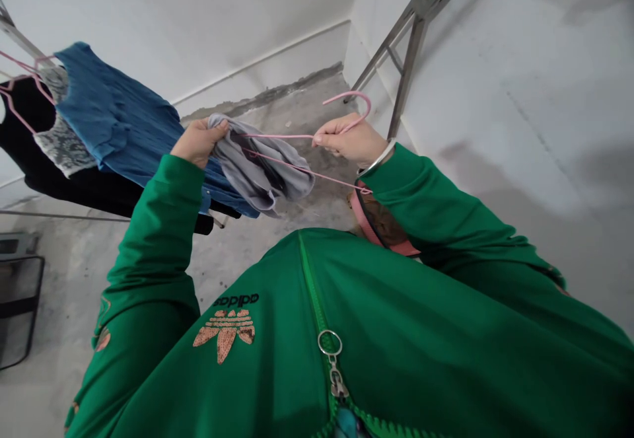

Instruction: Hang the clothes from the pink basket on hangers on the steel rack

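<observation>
My left hand [199,141] is closed on the top edge of a small grey garment [257,167], which hangs bunched in front of my chest. My right hand [349,139] pinches a thin pink wire hanger [317,137] near its hook, and the hanger's arm runs into the grey garment. Both arms wear green jacket sleeves. A silver bangle sits on my right wrist.
A blue top [119,121] and a black garment with lace [54,147] hang on pink hangers at the left on a rack. A metal stand [411,48] leans by the white wall at the right. Bare concrete floor lies below, with a dark mesh object [17,306] at far left.
</observation>
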A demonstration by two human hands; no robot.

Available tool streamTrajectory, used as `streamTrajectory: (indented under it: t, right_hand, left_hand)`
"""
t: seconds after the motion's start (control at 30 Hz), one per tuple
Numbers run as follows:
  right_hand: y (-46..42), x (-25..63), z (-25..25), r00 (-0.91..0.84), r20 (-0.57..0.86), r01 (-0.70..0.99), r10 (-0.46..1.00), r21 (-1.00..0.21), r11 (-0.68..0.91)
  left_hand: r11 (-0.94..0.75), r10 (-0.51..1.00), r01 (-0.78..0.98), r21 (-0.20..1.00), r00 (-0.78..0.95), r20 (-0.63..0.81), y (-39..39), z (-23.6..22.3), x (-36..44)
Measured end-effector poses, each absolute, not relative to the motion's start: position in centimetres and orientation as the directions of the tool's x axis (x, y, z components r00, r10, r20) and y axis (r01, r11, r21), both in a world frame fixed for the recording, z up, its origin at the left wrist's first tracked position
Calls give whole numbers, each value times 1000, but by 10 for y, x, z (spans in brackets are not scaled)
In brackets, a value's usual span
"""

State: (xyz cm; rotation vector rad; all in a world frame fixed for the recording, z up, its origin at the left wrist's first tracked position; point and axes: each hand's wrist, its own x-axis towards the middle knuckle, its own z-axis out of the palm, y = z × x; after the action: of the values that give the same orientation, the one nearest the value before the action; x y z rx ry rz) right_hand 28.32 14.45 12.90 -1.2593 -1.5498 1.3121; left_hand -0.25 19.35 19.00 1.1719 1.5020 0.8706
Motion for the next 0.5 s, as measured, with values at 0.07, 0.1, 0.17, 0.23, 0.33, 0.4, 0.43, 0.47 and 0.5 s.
streamTrajectory:
  t: [0.07,0.1,0.17,0.23,0.33,0.4,0.43,0.47,0.5]
  right_hand:
    - [142,284,129,-258,-68,234,964,-972,-6]
    - [141,284,129,-259,-74,246,963,-969,-8]
    - [138,286,130,-263,-86,265,961,-964,-14]
    - [135,290,131,-276,-102,271,956,-962,-24]
    - [132,299,132,-312,-121,265,942,-964,-36]
    - [131,306,132,-332,-122,251,935,-967,-38]
    - [130,310,132,-344,-119,241,932,-970,-35]
    - [129,314,132,-356,-113,231,928,-973,-30]
    - [128,317,131,-371,-105,221,923,-975,-22]
  left_hand:
    - [297,954,274,915,-46,-296,193,190,-5]
    - [308,951,270,912,-54,-304,193,188,-6]
    - [299,954,234,925,-84,-287,194,183,-9]
    - [283,957,198,938,-123,-263,196,178,-12]
    - [304,948,199,932,-159,-276,199,177,-18]
    - [332,941,227,916,-155,-302,199,180,-21]
    - [339,938,239,910,-153,-310,199,182,-22]
    - [342,938,247,907,-152,-312,199,183,-24]
    - [342,938,252,905,-155,-311,199,185,-24]
